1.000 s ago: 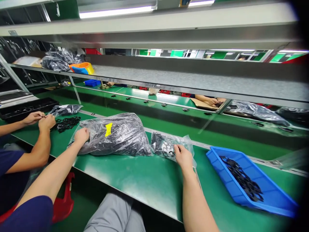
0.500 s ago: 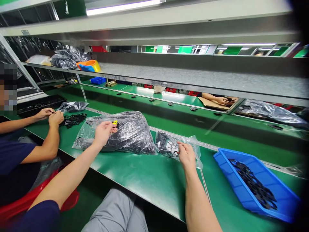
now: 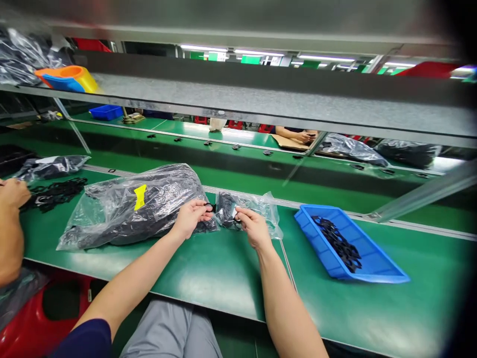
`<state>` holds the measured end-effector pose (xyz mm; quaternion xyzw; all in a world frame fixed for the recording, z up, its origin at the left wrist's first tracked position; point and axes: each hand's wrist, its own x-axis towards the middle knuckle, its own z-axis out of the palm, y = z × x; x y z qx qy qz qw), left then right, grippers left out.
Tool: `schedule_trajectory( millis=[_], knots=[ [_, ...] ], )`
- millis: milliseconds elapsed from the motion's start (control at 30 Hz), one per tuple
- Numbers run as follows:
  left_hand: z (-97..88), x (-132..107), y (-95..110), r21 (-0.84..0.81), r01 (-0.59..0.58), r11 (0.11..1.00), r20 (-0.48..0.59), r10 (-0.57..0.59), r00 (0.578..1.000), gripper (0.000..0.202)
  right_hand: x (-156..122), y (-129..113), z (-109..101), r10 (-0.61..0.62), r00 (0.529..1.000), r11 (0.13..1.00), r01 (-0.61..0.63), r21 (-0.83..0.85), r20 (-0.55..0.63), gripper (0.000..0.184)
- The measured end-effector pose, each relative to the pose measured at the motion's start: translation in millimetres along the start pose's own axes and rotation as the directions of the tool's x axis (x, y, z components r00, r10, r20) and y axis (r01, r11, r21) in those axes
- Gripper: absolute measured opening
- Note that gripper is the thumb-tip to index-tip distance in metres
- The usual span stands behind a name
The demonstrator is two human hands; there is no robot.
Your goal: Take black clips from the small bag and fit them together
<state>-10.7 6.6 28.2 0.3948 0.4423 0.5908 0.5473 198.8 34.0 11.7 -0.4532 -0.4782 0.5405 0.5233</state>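
Between the thumb and fingers of my left hand [image 3: 192,217] is a small black part [image 3: 210,207], held in front of the right end of a large clear plastic bag [image 3: 171,184] full of dark pieces. A yellow bow-shaped piece [image 3: 140,197] lies on that bag. My right hand [image 3: 255,227] is closed in a pinch over a smaller clear bag [image 3: 266,211] that has dark parts inside. Something small and dark shows at its fingertips, too little to name. The two hands are close together but apart.
To the right, a blue tray [image 3: 372,253] holds black ring-like parts [image 3: 337,243]. At the left, a co-worker's hand [image 3: 15,193] is beside a pile of black parts [image 3: 55,193]. A metal shelf [image 3: 238,102] spans above; small black pieces line the green belt [image 3: 253,171] behind.
My left hand has moved right, away from the yellow piece, toward my right hand. My right hand is still at the small bag. The view has turned right.
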Motion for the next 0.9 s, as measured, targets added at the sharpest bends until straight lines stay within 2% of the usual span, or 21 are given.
schedule_trajectory(
  millis=[133,233,333,433,533,733,900],
  knots=[
    [-2.9,-2,-22,0.133,-0.164,0.977,0.137,0.145,0.980,0.016,-6,0,11,0.097,0.993,0.984,-0.107,0.140,0.074,0.038],
    [-7.7,-5,-30,0.241,-0.246,0.939,0.186,0.204,0.961,0.011,-8,4,17,0.145,0.982,0.967,-0.166,0.192,0.117,0.036],
    [-9.1,-8,-29,0.302,-0.217,0.928,0.207,0.158,0.965,0.012,-9,8,22,0.181,0.975,0.954,-0.206,0.220,0.130,0.031],
    [-8.5,-10,-27,0.327,-0.145,0.934,0.241,0.066,0.968,0.016,-9,12,25,0.183,0.979,0.961,-0.198,0.193,0.091,0.028],
    [-7.3,-11,-28,0.293,-0.102,0.951,0.269,0.020,0.963,0.019,-10,14,26,0.173,0.983,0.972,-0.179,0.150,0.057,0.027],
    [-4.0,-13,-32,0.127,-0.055,0.990,0.262,0.020,0.965,0.016,-12,14,28,0.172,0.983,0.974,-0.180,0.141,0.069,0.025],
    [-3.7,-11,-35,0.218,-0.113,0.969,0.144,0.083,0.986,0.018,-13,14,30,0.179,0.981,0.971,-0.188,0.148,0.069,0.024]
  ],
)
